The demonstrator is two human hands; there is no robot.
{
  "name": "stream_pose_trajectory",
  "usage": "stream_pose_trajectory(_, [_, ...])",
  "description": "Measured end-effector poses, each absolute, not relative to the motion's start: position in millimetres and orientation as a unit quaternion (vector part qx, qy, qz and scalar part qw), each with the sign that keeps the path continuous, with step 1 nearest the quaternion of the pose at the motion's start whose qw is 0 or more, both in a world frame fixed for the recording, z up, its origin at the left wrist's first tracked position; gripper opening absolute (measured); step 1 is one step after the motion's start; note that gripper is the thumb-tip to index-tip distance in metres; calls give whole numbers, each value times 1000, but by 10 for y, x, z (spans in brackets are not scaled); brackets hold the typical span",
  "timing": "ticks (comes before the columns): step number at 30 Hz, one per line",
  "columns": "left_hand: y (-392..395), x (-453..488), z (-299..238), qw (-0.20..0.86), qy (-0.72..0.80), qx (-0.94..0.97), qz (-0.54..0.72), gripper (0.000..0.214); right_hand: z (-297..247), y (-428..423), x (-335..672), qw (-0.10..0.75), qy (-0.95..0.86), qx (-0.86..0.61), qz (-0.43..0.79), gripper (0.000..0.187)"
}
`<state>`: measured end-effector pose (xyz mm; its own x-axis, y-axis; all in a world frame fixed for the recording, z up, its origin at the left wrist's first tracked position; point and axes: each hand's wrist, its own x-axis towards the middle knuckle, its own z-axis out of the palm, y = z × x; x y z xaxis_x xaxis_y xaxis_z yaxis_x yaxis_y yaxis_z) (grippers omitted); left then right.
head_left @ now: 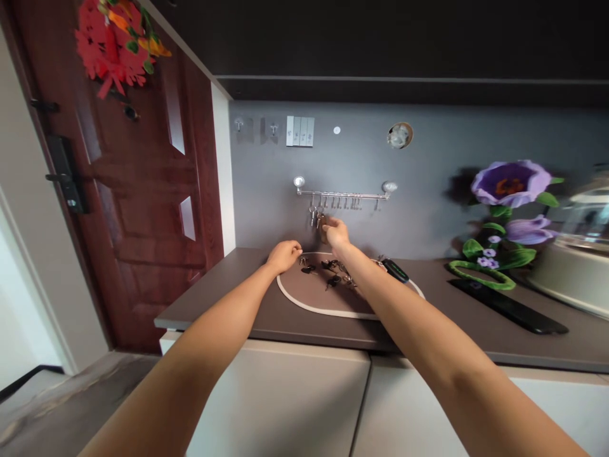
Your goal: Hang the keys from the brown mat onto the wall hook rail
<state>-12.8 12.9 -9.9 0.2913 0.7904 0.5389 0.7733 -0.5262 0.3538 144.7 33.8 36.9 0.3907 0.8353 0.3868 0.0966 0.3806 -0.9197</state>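
Observation:
My right hand (337,233) is raised under a metal hook rail (345,195) on the grey wall, its fingers pinched on a bunch of keys (320,221) just below the hooks. Beside that bunch, another set of keys (313,216) hangs by its ring from the rail. My left hand (284,256) is low over the left edge of a brown mat with a pale rim (328,311). Its fingers are curled together, and whatever they hold, if anything, is hidden. Several loose keys (333,280) lie on the mat, some with black heads; my right forearm covers part of it.
A black device with green marks (394,270) lies at the mat's right. Farther right are a black bar-shaped object (509,308), purple crocheted flowers (511,184) and a glass-topped appliance (578,260). A dark cabinet (380,44) overhangs the counter. A red-brown door (143,209) stands left.

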Motion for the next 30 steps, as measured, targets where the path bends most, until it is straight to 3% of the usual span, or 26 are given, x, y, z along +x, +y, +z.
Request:
stream_pose_trajectory(10, [118, -109, -153, 16, 503, 814, 288, 24, 58, 62, 1521, 572, -605, -509, 217, 12])
stream_pose_trajectory(23, [219, -111, -267, 69, 538, 794, 275, 28, -60, 48, 1524, 510, -687, -488, 170, 14])
stream_pose_trajectory(30, [220, -118, -258, 27, 524, 811, 258, 32, -117, 63, 1483, 483, -704, -495, 160, 14])
